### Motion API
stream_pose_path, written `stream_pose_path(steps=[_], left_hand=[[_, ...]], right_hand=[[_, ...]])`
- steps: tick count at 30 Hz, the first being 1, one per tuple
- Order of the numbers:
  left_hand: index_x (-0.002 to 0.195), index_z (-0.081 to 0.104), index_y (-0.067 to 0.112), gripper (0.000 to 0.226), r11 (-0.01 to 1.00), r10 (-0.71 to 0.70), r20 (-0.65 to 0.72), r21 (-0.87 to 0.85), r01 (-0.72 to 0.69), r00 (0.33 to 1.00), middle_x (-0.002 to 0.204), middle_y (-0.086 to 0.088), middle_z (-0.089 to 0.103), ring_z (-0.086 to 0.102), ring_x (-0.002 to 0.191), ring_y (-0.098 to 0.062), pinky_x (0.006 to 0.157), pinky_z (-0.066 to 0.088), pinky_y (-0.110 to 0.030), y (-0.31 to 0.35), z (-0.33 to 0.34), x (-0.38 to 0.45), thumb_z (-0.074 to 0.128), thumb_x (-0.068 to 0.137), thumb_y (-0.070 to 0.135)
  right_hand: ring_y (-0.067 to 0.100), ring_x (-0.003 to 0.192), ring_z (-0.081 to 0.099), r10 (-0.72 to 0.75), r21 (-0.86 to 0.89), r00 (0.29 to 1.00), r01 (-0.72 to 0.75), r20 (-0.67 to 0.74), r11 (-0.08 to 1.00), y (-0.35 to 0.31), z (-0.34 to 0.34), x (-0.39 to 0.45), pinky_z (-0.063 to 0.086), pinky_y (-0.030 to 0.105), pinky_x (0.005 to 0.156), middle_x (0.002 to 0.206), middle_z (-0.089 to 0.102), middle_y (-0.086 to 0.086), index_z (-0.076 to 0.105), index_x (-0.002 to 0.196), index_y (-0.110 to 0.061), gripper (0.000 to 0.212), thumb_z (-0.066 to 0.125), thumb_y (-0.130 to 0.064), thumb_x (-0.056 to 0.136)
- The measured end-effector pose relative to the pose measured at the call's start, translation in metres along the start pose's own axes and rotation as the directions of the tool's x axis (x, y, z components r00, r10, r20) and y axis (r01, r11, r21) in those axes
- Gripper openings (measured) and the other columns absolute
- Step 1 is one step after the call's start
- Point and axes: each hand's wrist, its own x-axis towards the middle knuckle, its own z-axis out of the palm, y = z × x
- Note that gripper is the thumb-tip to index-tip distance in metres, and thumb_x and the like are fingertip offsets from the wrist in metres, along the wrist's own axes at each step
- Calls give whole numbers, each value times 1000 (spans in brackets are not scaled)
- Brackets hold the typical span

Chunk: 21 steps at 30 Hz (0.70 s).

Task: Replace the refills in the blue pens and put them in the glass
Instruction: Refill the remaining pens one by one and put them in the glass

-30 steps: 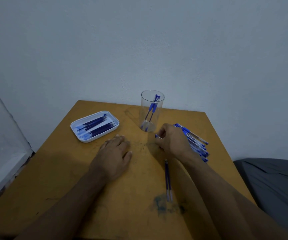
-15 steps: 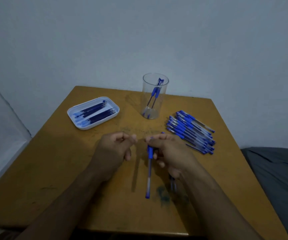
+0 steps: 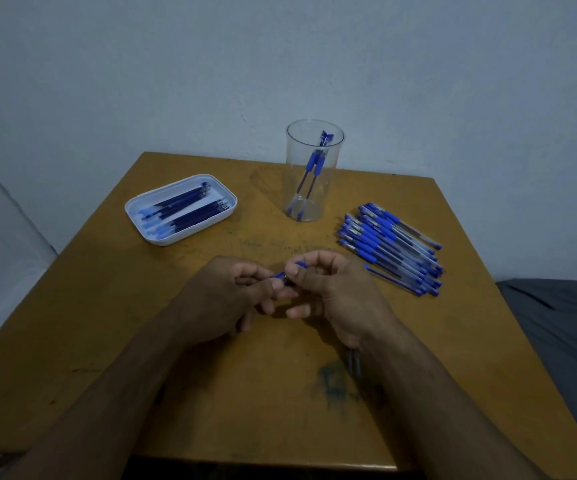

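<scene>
Head view: both hands [image 3: 231, 292] [image 3: 332, 289] pinch pen [image 3: 289, 273] (mostly hidden).

Bare forearms, no sleeves; left hand [image 3: 226, 296], right hand [image 3: 335, 289] ungloved.

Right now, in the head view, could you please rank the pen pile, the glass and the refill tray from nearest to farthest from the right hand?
From the right hand:
1. Pen pile, just to its right.
2. Glass, behind it.
3. Refill tray, far left.
</scene>
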Motion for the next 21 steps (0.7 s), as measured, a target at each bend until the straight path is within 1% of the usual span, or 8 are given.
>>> stream_pose_path(steps=[4, 7, 11, 17, 21], left_hand=[[92, 75, 21, 31, 998, 47, 46, 28, -48, 998, 77, -7, 74, 56, 48, -18, 42, 43, -25, 0, 0, -3, 62, 87, 48], [86, 75, 19, 38, 996, 76, 45, 53, -78, 996, 70, -7, 72, 54, 47, -14, 44, 42, -22, 0, 1, -4, 59, 84, 53], [84, 76, 13, 44, 983, 135, 2, 127, -134, 991, 63, -3, 67, 50, 49, -3, 50, 40, -15, -3, 4, -5, 57, 87, 53], [80, 75, 8, 48, 965, 187, 4, 186, -184, 982, 63, -9, 65, 47, 50, -4, 51, 38, -16, -6, 3, -4, 56, 90, 52], [74, 72, 9, 45, 962, 196, 20, 192, -196, 980, 61, -10, 63, 46, 48, -7, 50, 37, -17, -7, 1, -3, 59, 92, 48]], right_hand=[[23, 70, 73, -48, -79, 999, 46, -17, 996, -1, -2, -1, 59, 29, 50, 84, 74, 22, 65, 101, 2, 13, 71, -5, 91], [23, 70, 74, -69, -131, 998, 70, 10, 989, -1, -5, 0, 61, 32, 53, 81, 75, 19, 63, 101, 3, 14, 70, -5, 92], [28, 72, 74, -72, -158, 996, 79, 49, 984, -4, -9, 1, 63, 35, 59, 84, 74, 25, 62, 99, 4, 12, 68, -4, 93], [33, 77, 76, -58, -176, 996, 70, 68, 982, -3, -12, 3, 64, 42, 68, 84, 74, 25, 60, 96, 2, 9, 67, -3, 93], [32, 77, 76, -29, -165, 996, 43, 86, 985, -6, -13, 2, 64, 41, 68, 82, 74, 22, 59, 95, 0, 6, 64, -2, 95]])
